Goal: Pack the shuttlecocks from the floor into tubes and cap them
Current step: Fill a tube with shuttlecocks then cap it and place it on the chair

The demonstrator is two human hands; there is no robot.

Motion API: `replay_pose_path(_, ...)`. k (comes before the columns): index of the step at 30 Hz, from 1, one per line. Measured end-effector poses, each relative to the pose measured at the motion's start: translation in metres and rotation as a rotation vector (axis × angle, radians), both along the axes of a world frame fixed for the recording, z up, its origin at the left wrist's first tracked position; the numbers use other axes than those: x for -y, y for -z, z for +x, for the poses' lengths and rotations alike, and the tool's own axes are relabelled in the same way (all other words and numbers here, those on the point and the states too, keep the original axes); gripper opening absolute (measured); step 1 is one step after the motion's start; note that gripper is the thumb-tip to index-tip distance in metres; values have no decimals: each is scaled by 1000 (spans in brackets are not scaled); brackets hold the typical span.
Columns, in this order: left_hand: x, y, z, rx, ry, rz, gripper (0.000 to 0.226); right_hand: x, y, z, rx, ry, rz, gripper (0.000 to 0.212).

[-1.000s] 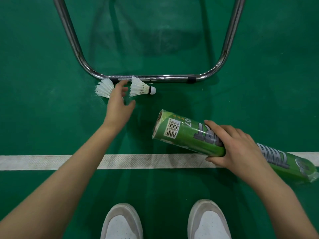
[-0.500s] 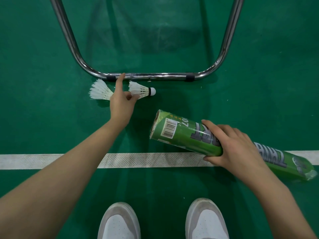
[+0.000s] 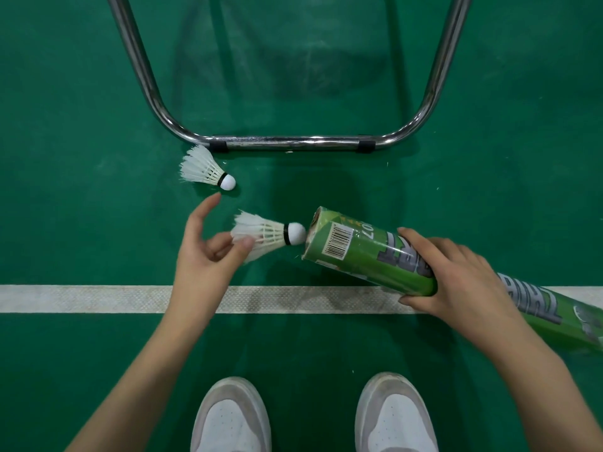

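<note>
At tube (image 3: 365,256) mouth, L hand (image 3: 208,256) pinches shuttlecock (image 3: 264,234) cork-first to slide in; R hand (image 3: 456,275) grips tube, tilted

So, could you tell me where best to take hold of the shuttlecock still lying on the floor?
Probably pinch the shuttlecock by its feather skirt, coming from the left. It lies on its side with the cork pointing right, so that hold would leave the cork free to lead into the tube.

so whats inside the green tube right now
Cannot be told. The green tube points its open mouth at the held shuttlecock, whose cork tip is only at the rim, not in. The interior is dark and the wall hides any contents.
</note>
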State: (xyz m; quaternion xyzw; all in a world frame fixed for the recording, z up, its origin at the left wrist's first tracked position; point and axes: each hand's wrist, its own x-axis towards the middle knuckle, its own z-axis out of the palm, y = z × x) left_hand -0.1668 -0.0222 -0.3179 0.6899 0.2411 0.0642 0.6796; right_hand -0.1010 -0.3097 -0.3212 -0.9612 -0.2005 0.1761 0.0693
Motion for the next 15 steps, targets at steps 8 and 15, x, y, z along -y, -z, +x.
replay_pose_path(8,20,-12,-16,-50,165,-56,66,-15,8,-15,49,-101,-2,108)
replay_pose_path(15,38,-15,-24,-101,333,-105,84,-26,8,-22,138,-177,30,108)
